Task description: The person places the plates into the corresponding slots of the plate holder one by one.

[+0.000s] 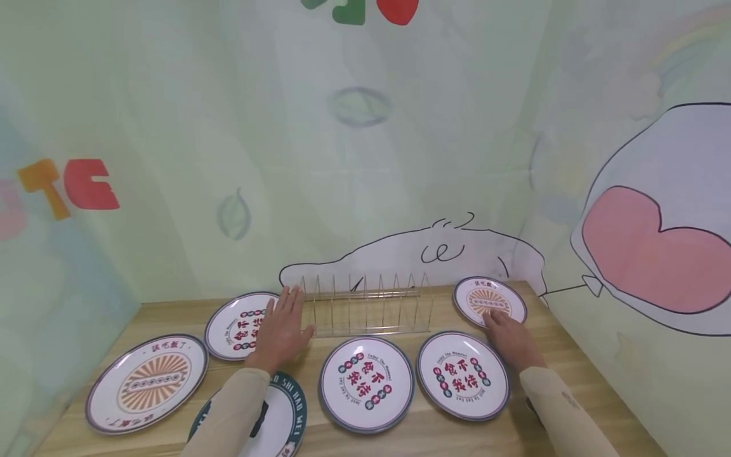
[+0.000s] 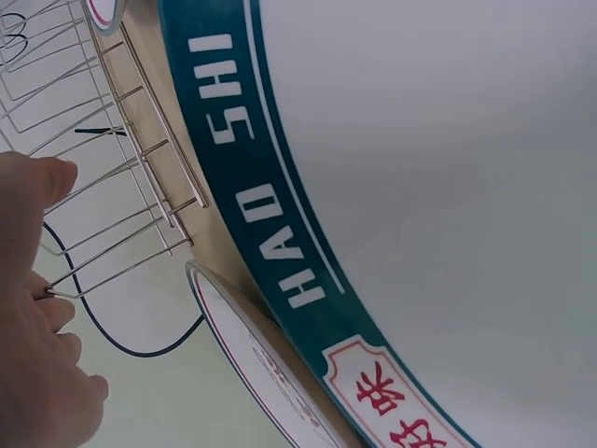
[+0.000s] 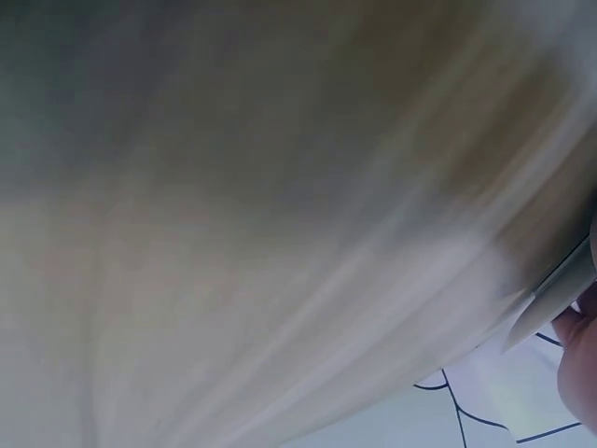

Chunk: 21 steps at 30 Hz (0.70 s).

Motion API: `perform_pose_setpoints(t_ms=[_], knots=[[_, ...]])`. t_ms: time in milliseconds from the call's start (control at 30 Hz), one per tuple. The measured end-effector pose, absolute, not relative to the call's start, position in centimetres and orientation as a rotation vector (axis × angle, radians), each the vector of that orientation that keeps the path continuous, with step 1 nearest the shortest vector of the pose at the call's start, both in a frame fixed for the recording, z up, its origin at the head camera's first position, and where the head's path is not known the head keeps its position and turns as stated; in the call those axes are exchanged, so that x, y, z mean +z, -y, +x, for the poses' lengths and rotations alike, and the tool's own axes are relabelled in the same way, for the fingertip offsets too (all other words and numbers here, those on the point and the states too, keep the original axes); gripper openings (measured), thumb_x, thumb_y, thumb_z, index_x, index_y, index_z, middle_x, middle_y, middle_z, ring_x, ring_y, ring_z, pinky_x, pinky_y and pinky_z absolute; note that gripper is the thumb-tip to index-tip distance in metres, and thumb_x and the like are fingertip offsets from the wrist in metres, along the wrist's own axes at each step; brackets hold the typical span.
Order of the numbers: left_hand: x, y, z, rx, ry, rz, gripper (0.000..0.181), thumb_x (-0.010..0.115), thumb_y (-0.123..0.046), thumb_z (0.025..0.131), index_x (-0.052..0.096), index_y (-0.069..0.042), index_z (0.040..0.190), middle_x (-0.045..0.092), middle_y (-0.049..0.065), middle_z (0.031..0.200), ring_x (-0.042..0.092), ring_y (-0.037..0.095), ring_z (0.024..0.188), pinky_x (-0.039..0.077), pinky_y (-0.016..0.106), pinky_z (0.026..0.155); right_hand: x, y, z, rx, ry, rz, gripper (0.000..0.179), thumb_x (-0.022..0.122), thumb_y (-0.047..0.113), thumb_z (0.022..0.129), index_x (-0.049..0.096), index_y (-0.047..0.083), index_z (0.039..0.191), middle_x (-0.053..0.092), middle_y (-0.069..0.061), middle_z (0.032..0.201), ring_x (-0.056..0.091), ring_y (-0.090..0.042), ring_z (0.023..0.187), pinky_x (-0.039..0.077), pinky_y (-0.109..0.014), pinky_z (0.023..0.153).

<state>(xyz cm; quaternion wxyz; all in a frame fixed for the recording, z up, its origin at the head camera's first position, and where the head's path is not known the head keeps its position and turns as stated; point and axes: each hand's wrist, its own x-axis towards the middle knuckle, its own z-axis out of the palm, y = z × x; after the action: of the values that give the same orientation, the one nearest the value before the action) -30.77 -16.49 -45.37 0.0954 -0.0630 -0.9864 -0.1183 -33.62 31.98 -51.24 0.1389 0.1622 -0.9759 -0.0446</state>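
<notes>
My left hand [image 1: 283,330] is at the left end of a wire plate rack [image 1: 365,314], fingers extended and thumb spread. In the left wrist view the fingers lie against the rack's end wires. At the back right, my right hand [image 1: 511,339] pinches the near rim of a small white plate with an orange sunburst [image 1: 476,297]. Only a sliver of that hand [image 3: 580,359] shows at the plate's edge in the right wrist view. Beside the left hand lies a white plate with red characters [image 1: 228,330]. Under the left forearm is a green-rimmed plate [image 1: 294,406], partly hidden.
Two red-lettered plates, a middle plate [image 1: 365,384] and a right plate [image 1: 462,374], lie before the rack. A large sunburst plate [image 1: 145,381] is at far left on the wooden table [image 1: 417,441]. A printed curtain [image 1: 365,158] closes off the back and sides.
</notes>
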Motion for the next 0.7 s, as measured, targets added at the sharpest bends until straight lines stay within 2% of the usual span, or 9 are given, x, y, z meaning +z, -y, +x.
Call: perform_pose_setpoints(t_ms=[233,433,700], knots=[[-45.4,16.6,-30.6,-0.337,2.910,-0.172,0.078,0.062,-0.034,0.096,0.026,0.000,0.156,0.021,0.022,0.165,0.012,0.041,0.154,0.007,0.060,0.124,-51.1,-32.7,-33.2,-0.237,2.732,0.595,0.034,0.060,0.006,0.095,0.059,-0.005,0.128,0.061,-0.028,0.131,0.062,-0.042,0.119,0.053,-0.052,0.098],[-45.0,16.5,-30.4,-0.328,2.908,-0.169,0.078,0.061,-0.032,0.096,0.025,0.003,0.155,0.020,0.023,0.165,0.012,0.042,0.154,0.008,0.061,0.124,-49.9,-32.8,-32.9,-0.404,2.676,0.682,0.025,0.058,0.005,0.094,0.060,-0.005,0.117,0.064,-0.025,0.127,0.062,-0.039,0.120,0.052,-0.050,0.102],[-45.1,16.4,-30.4,-0.329,2.913,-0.188,0.077,0.060,-0.032,0.097,0.025,0.004,0.155,0.021,0.024,0.164,0.013,0.043,0.154,0.008,0.061,0.124,-49.7,-32.8,-32.0,-0.428,2.787,0.639,0.020,0.056,0.008,0.096,0.061,-0.005,0.111,0.064,-0.027,0.124,0.062,-0.041,0.119,0.050,-0.053,0.104]])
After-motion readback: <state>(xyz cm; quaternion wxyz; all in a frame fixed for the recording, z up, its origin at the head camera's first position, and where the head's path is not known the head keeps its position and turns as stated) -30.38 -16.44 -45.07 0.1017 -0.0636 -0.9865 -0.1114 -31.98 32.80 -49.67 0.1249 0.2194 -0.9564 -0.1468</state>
